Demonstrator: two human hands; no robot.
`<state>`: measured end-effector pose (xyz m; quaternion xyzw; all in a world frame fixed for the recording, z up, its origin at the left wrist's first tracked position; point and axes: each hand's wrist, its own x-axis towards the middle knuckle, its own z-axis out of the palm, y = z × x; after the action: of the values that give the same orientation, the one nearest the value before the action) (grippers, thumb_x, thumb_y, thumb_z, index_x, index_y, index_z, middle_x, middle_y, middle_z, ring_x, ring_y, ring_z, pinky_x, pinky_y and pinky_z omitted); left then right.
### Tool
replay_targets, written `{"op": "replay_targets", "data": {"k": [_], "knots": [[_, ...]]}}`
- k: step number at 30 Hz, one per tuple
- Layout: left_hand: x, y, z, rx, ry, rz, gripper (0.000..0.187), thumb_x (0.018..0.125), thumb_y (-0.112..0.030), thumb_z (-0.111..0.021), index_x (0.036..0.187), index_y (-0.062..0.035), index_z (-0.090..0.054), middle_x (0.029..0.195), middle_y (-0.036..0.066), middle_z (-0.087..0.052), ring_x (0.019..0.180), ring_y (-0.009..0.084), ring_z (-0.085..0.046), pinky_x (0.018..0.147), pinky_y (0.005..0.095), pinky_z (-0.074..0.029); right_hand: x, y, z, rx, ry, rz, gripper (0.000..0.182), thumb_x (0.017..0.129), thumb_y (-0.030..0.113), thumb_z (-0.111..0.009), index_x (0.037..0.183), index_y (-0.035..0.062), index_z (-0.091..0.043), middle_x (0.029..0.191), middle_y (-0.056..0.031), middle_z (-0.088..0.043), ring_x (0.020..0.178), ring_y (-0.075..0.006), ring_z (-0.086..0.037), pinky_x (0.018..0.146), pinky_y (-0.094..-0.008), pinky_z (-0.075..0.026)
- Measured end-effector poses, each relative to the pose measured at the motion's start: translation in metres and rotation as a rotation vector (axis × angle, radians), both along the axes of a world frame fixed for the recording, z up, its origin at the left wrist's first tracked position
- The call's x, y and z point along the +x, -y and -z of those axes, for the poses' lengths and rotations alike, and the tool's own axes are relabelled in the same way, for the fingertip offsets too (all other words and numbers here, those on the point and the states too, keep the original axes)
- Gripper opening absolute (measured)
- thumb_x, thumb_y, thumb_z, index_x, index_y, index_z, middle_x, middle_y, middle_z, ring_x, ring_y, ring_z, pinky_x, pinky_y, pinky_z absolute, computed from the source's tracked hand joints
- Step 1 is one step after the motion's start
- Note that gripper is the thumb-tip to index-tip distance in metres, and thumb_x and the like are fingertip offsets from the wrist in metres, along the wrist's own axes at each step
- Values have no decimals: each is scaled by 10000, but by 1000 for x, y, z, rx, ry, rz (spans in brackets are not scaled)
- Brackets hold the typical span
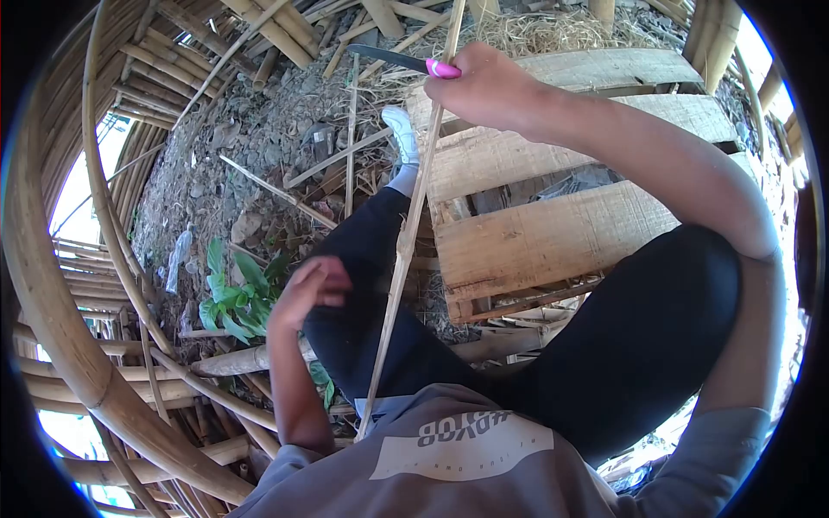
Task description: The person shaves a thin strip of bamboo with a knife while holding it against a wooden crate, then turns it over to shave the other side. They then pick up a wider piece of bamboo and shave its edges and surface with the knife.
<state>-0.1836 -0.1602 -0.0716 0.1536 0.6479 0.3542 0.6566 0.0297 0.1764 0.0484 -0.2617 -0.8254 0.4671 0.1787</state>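
Observation:
My right hand (479,85) is closed round the pink handle of a knife (444,69), whose dark blade points to the left. A long split bamboo strip (406,246) runs from my lap up past the knife handle and my right fist. Whether that fist also grips the strip cannot be made out. My left hand (313,292) is raised above my left thigh, apart from the strip. Motion smears its fingers, which look partly curled, and nothing shows in them.
A slatted wooden platform (518,246) stands in front of me. Thick bamboo poles (60,337) curve along the left side. A leafy green plant (237,298), a plastic bottle (179,259) and loose sticks (276,192) lie about the stony ground, with dry straw (553,34) beyond.

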Motion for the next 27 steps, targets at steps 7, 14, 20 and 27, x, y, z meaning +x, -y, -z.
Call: {"op": "replay_targets", "data": {"k": [7, 14, 20, 27], "knots": [[-15, 1, 39, 114, -922, -31, 343, 934, -137, -546, 1255, -23, -498, 986, 122, -641, 823, 237, -693, 639, 340, -588, -2, 1, -2, 30, 33, 37, 326, 843, 286, -612, 691, 1, -568, 571, -57, -527, 502, -134, -511, 462, -323, -390], [12, -32, 36, 101, -823, -308, 466, 1024, -319, -424, 1362, 3, -427, 1106, 157, -592, 994, 253, -645, 794, 358, -556, -3, -4, 0, -5, 73, 10, 321, 830, 266, -612, 690, -21, -587, 617, -99, -590, 534, -169, -566, 503, -357, -430], [71, -68, -66, 544, -240, 98, 491, 1039, -371, -374, 1328, 16, -463, 1077, 145, -610, 997, 204, -620, 839, 328, -525, -6, -14, 12, 21, 45, 6, 347, 832, 269, -614, 677, -41, -593, 592, -98, -573, 532, -183, -562, 516, -359, -433], [87, -74, -78, 491, -675, 475, 401, 975, -218, -559, 1280, 20, -454, 1038, 123, -628, 951, 190, -624, 845, 327, -514, -7, -38, 5, -296, -129, 166, 230, 893, 225, -549, 821, 8, -573, 523, 20, -397, 416, -102, -370, 381, -302, -302]]}}
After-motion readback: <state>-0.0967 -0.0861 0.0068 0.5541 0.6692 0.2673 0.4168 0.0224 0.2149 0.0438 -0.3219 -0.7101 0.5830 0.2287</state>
